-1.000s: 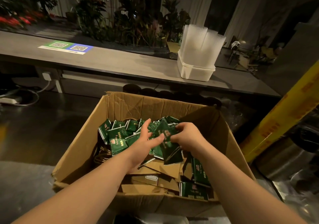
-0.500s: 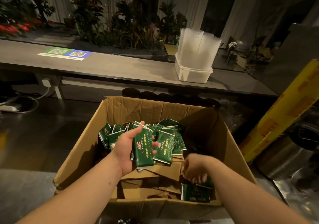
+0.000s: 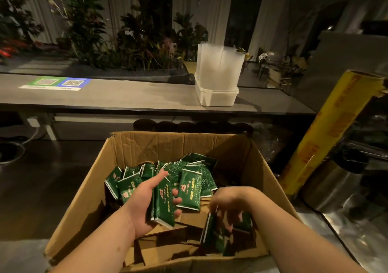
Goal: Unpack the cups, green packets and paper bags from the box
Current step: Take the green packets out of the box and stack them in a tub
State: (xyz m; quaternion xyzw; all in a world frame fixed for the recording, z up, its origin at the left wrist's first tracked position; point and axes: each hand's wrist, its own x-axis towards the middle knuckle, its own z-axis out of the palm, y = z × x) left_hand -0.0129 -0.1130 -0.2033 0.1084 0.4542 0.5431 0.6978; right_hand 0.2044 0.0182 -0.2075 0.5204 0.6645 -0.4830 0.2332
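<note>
currently my left hand (image 3: pixel 147 207) grips stacked flat green packets (image 3: pixel 164 205); right hand (image 3: pixel 227 207) blurred, grip unclear; next, lift clear of brown cardboard box (image 3: pixel 147 144).

Stock count: box and counter
One cardboard box (image 3: pixel 189 144); green packets (image 3: pixel 190 186), well over a dozen, heap too tangled for an exact figure; brown paper bags (image 3: pixel 168 251), several, number unclear; one white tub (image 3: pixel 217 97); one yellow roll (image 3: pixel 327 138).

Dark green packets (image 3: pixel 190 188), white-edged, red-and-gold print; brown cardboard box (image 3: pixel 147 144); yellow roll (image 3: pixel 327 129); white tub (image 3: pixel 217 96); green-blue QR sheet (image 3: pixel 56 83).
</note>
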